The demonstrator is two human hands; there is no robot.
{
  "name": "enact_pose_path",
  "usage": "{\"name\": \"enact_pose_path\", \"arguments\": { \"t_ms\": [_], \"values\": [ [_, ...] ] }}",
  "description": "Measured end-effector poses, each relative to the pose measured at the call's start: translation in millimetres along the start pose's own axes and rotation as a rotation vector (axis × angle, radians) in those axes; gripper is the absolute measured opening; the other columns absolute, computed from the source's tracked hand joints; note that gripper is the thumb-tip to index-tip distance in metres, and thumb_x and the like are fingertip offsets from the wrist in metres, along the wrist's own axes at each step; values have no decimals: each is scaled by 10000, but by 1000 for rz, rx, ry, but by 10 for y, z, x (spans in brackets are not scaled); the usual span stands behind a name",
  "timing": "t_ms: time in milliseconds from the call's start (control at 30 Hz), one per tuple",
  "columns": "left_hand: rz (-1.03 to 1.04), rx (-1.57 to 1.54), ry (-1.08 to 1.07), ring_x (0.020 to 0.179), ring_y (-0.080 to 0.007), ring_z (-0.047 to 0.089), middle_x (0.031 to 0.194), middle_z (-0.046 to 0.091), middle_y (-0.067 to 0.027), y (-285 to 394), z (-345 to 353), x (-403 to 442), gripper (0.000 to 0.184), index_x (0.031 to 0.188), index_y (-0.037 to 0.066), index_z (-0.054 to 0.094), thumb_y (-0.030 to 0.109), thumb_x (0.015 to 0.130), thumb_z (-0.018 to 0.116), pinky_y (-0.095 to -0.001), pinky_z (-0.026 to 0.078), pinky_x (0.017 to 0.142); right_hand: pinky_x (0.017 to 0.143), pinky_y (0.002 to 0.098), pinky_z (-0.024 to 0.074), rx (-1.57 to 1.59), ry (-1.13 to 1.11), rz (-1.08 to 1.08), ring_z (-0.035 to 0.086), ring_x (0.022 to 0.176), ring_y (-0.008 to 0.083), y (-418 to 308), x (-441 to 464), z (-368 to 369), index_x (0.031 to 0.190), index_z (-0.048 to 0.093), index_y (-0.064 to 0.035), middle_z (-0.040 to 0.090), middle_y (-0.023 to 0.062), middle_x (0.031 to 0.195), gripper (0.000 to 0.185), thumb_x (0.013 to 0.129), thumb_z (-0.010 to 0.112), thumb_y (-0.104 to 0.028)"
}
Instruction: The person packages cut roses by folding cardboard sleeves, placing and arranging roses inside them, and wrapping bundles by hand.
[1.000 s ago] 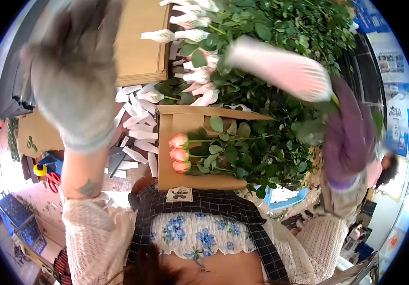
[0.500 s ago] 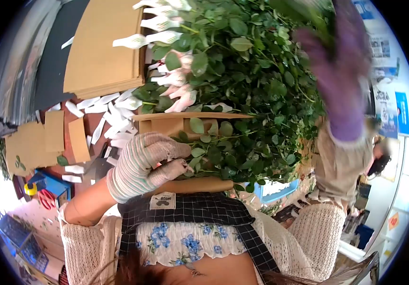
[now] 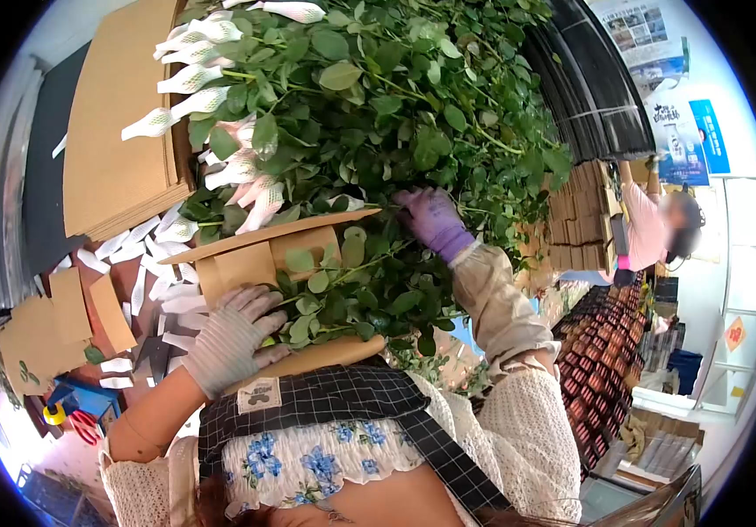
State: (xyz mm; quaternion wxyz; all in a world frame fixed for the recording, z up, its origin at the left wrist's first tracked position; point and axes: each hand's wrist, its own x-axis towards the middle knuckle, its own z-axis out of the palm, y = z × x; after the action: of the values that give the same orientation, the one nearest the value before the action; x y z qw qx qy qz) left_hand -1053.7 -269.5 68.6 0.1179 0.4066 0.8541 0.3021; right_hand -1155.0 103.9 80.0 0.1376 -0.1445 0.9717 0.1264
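My left hand (image 3: 235, 338), in a pale striped glove, lies with fingers apart over the front left of a brown cardboard wrapper (image 3: 233, 268). The rose heads seen earlier in the wrapper are hidden. Leafy rose stems (image 3: 365, 290) extend to the right from under my left fingers. Behind the wrapper, my right hand (image 3: 435, 220), in a purple glove, reaches into the foliage; its fingertips are partly covered by leaves, and what it may hold is hidden. Roses in white netting sleeves (image 3: 189, 79) lie with their stems in a large green pile (image 3: 369, 114).
A cardboard stack (image 3: 123, 123) stands at the back left. Loose white sleeves (image 3: 136, 290) lie beside the wrapper. Red scissors (image 3: 85, 428) are at lower left. Black stacked sheets (image 3: 589, 88) stand beyond the pile. Another person in pink (image 3: 644, 224) is at the right.
My left hand has come down from the upper left onto the wrapper, its fingers now more spread. My right hand has moved from the upper right into the foliage; the netted rose is no longer visible there.
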Motion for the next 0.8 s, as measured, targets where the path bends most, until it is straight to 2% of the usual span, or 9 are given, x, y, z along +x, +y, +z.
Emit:
{"name": "enact_pose_path", "arguments": {
  "t_ms": [200, 233, 267, 367, 467, 567, 667, 700, 800],
  "values": [
    [5, -44, 54, 1219, -362, 456, 1253, 536, -148, 3, -64, -26, 452, 1056, 98, 613, 395, 729, 709, -486, 329, 1051, 626, 344, 474, 33, 862, 105, 580, 714, 188, 865, -731, -554, 1128, 655, -147, 589, 39, 753, 353, 813, 532, -45],
    [9, -44, 62, 1220, -362, 455, 1254, 536, -146, -7, -54, -30, 459, 1058, 99, 612, 393, 721, 715, -481, 331, 1050, 640, 366, 490, 132, 869, 519, 578, 715, 189, 959, -955, -682, 1116, 652, -102, 602, 55, 829, 276, 866, 541, -73],
    [13, -44, 67, 1222, -362, 455, 1254, 537, -145, -11, -42, -33, 467, 1061, 100, 612, 391, 713, 722, -477, 333, 1050, 644, 345, 506, -34, 1231, 329, 586, 706, 200, 1237, -1095, -842, 1140, 623, -53, 615, 91, 859, 251, 909, 541, -110],
    [-21, -67, 128, 1236, -351, 462, 1269, 546, -150, -17, -114, -37, 507, 1139, 82, 593, 436, 786, 677, -464, 320, 1071, 640, 320, 511, 400, 1429, 175, 588, 687, 229, 631, -1248, -1589, 1120, 571, 5, 610, 106, 870, 235, 912, 523, -94],
    [-17, -636, 377, 1179, -359, 533, 1258, 546, -192, 188, -367, 98, 826, 1323, 42, 458, 465, 691, 781, -464, 435, 992, 526, 252, 463, 119, 1012, -102, 576, 646, 151, 109, -1223, -1749, 1049, 623, -50, 641, 63, 833, 360, 970, 378, -301],
    [114, -1316, 604, 1298, -322, 423, 1440, 354, -227, 480, -471, 453, 1120, 1439, -46, 236, 612, 686, 742, -416, 336, 1097, 470, 238, 413, -57, 897, -512, 522, 596, 107, -608, -736, -1639, 1097, 653, -160, 650, 12, 908, 459, 980, 323, -456],
    [174, -1628, 871, 1284, -292, 440, 1378, 449, -205, 645, -354, 741, 932, 1411, -57, 305, 664, 854, 501, -396, 322, 1101, 549, 277, 418, -129, 744, -616, 525, 674, 136, -882, -669, -1647, 1133, 617, -179, 533, -39, 841, 262, 938, 527, -330],
    [110, -1723, 680, 1225, -285, 497, 1213, 590, -188, 640, -635, 625, 770, 1238, -67, 526, 623, 929, 385, -390, 347, 1075, 556, 279, 420, -138, 736, -603, 521, 675, 129, -923, -693, -1640, 1153, 608, -187, 515, -41, 818, 271, 913, 563, -305],
    [84, -1581, 768, 1085, -294, 586, 1018, 654, -179, 518, -643, 648, 702, 1028, -7, 585, 633, 937, 310, -410, 383, 1046, 560, 279, 420, -198, 749, -542, 497, 656, 106, -952, -692, -1537, 1209, 584, -208, 470, -47, 762, 359, 857, 639, -247]
  ]
}}
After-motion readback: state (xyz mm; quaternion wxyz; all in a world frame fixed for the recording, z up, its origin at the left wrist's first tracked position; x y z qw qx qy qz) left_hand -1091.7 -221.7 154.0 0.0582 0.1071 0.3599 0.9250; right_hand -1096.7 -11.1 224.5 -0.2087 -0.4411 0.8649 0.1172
